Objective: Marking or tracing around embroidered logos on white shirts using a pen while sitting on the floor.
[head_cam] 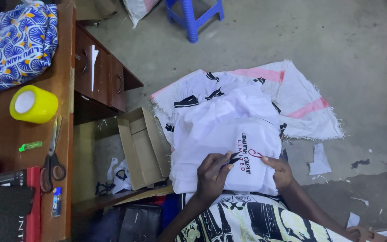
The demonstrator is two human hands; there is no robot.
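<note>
While lap carries white garment (222, 134), left hand (211, 175) pinches small dark tool (234, 159) against printed fabric, grip narrow. Right hand (281, 172) at 3 o'clock presses garment edge, fingers closed on cloth. Cardboard box (142, 145) at 9 o'clock on floor. Scissors (52, 157), yellow tape roll (33, 104) on surface, 10 o'clock. Blue stool (193, 15) at 12 o'clock.

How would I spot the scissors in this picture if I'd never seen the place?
Look to the brown wooden desk on the left. Below the yellow tape roll, near the desk's edge, lie the scissors, the only thing there with long metal blades and dark looped handles.
</note>
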